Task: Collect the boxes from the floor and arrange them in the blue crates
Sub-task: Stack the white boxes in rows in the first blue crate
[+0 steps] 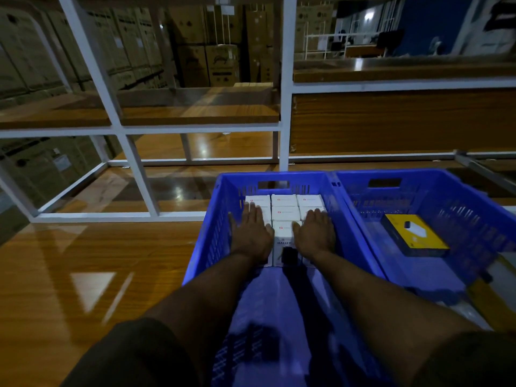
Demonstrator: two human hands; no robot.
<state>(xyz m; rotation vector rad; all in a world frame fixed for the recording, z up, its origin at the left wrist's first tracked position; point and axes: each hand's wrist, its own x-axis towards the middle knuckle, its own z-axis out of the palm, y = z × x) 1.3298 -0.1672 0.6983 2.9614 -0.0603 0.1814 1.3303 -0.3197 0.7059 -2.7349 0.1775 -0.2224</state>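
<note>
Room: a dim storeroom with tall stacks of brown cartons [195,46] behind a white-framed rack [284,88] that carries wooden shelf boards.
Floor: glossy wooden floor [83,275], with light reflections across it.
Left blue crate: the left blue crate [212,233] stands on the floor in front of the rack, touching the crate to its right along one wall; both of the person's arms reach into it.
Right blue crate: the right blue crate [460,196] sits just beside it and holds one flat yellow and black box [416,236] lying on its bottom, well apart from the white ones.
White boxes: the white boxes [284,210] are packed upright in three tight rows against the far wall of the left crate, tops level and touching one another; the front face of the nearest middle one reads "HALLEY".
Left hand: the left hand [251,233] lies palm down, fingers spread flat, pressing on the tops of the left row, gripping nothing.
Right hand: the right hand [315,233] lies the same way on the right row, fingers extended and flat, nothing held.
Sleeves: dark short sleeves [134,356] show at the lower edge of the view.
</note>
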